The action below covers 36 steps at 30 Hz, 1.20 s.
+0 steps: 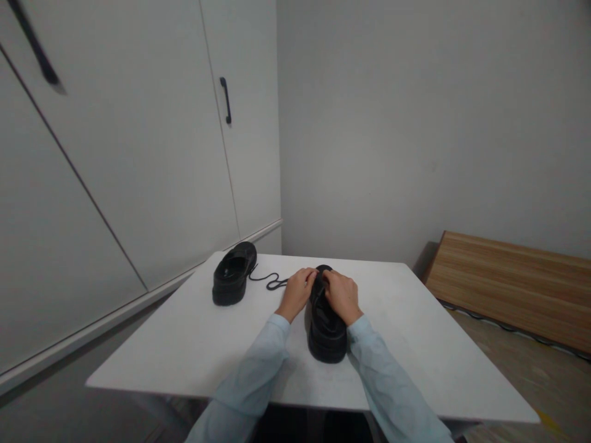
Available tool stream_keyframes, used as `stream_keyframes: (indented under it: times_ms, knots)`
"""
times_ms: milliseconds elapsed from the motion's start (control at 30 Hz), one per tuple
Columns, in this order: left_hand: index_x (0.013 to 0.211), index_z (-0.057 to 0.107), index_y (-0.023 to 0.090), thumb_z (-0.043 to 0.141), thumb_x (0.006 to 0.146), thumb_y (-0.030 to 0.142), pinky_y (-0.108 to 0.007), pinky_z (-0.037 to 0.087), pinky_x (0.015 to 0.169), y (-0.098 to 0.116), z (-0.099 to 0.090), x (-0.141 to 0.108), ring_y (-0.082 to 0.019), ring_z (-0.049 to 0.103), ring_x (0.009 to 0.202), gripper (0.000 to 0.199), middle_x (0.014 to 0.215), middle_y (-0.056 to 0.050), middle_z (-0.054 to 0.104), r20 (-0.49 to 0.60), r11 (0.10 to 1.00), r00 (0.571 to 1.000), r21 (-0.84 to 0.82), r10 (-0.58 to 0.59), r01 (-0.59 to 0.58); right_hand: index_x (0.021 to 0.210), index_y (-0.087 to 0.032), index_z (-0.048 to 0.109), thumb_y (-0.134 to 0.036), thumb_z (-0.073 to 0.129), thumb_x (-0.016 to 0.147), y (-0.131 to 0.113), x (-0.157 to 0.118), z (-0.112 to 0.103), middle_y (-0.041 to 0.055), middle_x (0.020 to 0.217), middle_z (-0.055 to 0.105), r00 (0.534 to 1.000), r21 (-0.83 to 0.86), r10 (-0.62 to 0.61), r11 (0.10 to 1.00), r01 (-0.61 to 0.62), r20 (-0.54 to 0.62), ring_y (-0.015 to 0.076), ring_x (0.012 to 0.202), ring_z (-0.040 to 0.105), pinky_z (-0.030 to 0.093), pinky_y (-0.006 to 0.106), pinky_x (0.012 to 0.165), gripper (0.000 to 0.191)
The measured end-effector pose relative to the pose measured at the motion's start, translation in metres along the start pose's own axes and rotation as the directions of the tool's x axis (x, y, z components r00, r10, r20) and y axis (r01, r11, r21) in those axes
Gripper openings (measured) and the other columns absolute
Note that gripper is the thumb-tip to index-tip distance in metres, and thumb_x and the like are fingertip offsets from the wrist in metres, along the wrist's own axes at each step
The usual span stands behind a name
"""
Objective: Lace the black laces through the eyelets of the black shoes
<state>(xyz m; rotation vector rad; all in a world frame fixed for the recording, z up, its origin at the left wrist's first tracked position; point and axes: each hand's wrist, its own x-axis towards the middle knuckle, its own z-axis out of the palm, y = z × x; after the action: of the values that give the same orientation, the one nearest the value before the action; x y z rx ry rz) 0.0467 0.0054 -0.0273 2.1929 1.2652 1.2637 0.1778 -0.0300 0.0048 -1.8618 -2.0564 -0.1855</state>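
Observation:
A black shoe (327, 344) stands on the table in front of me, heel toward me and toe pointing away. My left hand (297, 294) is at the left of its lacing area, thumb and fingers pinched together on a thin black shoelace. From the right, my right hand (342, 295) reaches over the shoe's front with its fingers curled in a pinch at the laces; its fingertips are partly hidden. A loose black lace (276, 283) winds across the table to the left of my left hand.
A second black shoe (225, 289) stands at the table's back left, by the loose lace's far end. The white table (194, 357) borders tall white cabinets (138, 154) on the left. A wood-grain panel (508, 283) leans by the wall at right.

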Motion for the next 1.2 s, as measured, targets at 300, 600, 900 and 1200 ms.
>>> stream_keyframes:
  times_ms: [300, 600, 900, 1200]
  knots:
    - [0.098, 0.067, 0.016, 0.041, 0.093, 0.027, -0.031, 0.045, 0.09, -0.002, 0.008, 0.001, -0.017, 0.058, 0.096, 0.028, 0.097, -0.007, 0.064, 0.042, 0.998, 0.999, -0.066, 0.002, 0.001, 0.095, -0.023, 0.058, -0.024, 0.04, 0.093, 0.0, -0.001, 0.002, 0.0042, 0.095, 0.069, 0.998, 0.056, 0.041, 0.998, -0.039, -0.037, 0.0171, 0.083, 0.063, 0.035, 0.025, 0.063, 0.019]
    - [0.098, 0.066, 0.017, 0.042, 0.092, 0.028, -0.032, 0.044, 0.092, -0.005, 0.009, 0.003, -0.017, 0.058, 0.097, 0.027, 0.096, -0.007, 0.065, 0.049, 0.996, 0.999, -0.086, 0.006, -0.002, 0.094, -0.022, 0.056, -0.024, 0.036, 0.093, 0.005, -0.004, 0.007, 0.0032, 0.092, 0.068, 0.979, 0.2, 0.11, 0.977, -0.075, -0.171, 0.0156, 0.077, 0.061, 0.032, 0.025, 0.063, 0.02]
    - [0.089, 0.065, 0.018, 0.052, 0.086, 0.027, -0.029, 0.046, 0.088, -0.004, 0.009, 0.005, -0.017, 0.06, 0.096, 0.016, 0.096, -0.005, 0.067, 0.037, 0.975, 0.999, -0.221, -0.025, 0.032, 0.092, -0.021, 0.054, -0.026, 0.036, 0.09, 0.009, -0.004, 0.012, 0.0031, 0.089, 0.065, 0.964, 0.375, 0.163, 0.924, -0.074, -0.209, 0.0165, 0.081, 0.06, 0.038, 0.025, 0.069, 0.019]
    - [0.089, 0.062, 0.019, 0.048, 0.088, 0.028, -0.023, 0.045, 0.08, 0.001, 0.005, 0.008, -0.014, 0.061, 0.086, 0.017, 0.09, -0.001, 0.068, 0.139, 0.988, 0.99, -0.153, 0.018, 0.003, 0.088, -0.018, 0.057, -0.019, 0.039, 0.076, 0.02, 0.001, 0.017, 0.0088, 0.089, 0.056, 0.937, 0.489, 0.269, 0.862, -0.133, -0.221, 0.0215, 0.087, 0.055, 0.043, 0.032, 0.08, 0.022]
